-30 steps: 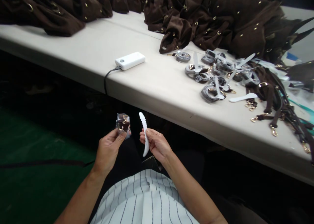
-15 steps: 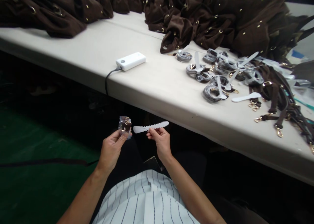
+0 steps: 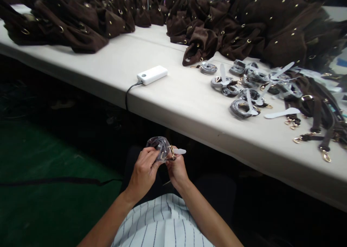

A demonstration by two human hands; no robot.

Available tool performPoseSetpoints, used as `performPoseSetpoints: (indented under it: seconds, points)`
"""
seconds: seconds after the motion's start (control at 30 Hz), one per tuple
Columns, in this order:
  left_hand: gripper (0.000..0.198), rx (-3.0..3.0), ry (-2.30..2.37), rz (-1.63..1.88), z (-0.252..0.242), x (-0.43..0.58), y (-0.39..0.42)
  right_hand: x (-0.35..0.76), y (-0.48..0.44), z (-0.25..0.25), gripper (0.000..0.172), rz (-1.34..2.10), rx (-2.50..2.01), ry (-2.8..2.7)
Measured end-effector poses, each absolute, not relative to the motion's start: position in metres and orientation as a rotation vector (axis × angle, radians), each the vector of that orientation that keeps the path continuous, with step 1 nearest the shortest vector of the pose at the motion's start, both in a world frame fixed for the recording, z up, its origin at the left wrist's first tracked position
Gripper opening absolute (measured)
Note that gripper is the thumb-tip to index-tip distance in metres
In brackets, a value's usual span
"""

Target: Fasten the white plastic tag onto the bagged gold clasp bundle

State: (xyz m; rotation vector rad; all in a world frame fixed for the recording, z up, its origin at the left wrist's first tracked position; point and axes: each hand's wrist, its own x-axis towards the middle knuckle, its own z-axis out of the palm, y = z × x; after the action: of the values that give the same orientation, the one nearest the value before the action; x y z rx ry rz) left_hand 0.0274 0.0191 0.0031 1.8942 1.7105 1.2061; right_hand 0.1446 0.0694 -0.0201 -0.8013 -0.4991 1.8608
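Observation:
Below the table's front edge, my left hand [image 3: 143, 169] is closed around a coiled brown strap in clear plastic wrap [image 3: 159, 146] with a gold clasp. My right hand [image 3: 176, 167] pinches a white serrated plastic knife [image 3: 179, 151], whose tip sticks out to the right while the rest lies against the wrapped strap. Both hands meet at the bundle, above my striped shirt.
A long beige table [image 3: 173, 99] carries piles of brown suede bags [image 3: 244, 26] at the back, a white power bank [image 3: 152, 74] with a cable over the edge, and several wrapped straps [image 3: 241, 108], white knives [image 3: 282, 113] and loose brown straps [image 3: 317, 120] at right. Green floor lies left.
My right hand turned the knife from upright to level, then brought it against the wrapped strap. Both hands have come together and the view has shifted slightly.

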Motion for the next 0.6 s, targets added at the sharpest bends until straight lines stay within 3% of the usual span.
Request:
performPoseSetpoints:
  seconds: [0.2,0.4,0.6]
  points:
    - [0.021,1.863,1.705,1.194,0.000,0.029,0.017,0.152,0.069,-0.020,0.022,2.012,-0.809,-0.240]
    - [0.019,1.528,1.714,1.180,0.009,0.033,0.014,0.156,0.066,-0.019,0.018,2.006,-0.757,-0.506]
    - [0.030,1.490,1.595,1.139,0.007,0.033,0.019,0.159,0.077,-0.041,0.035,1.739,-0.839,-0.794]
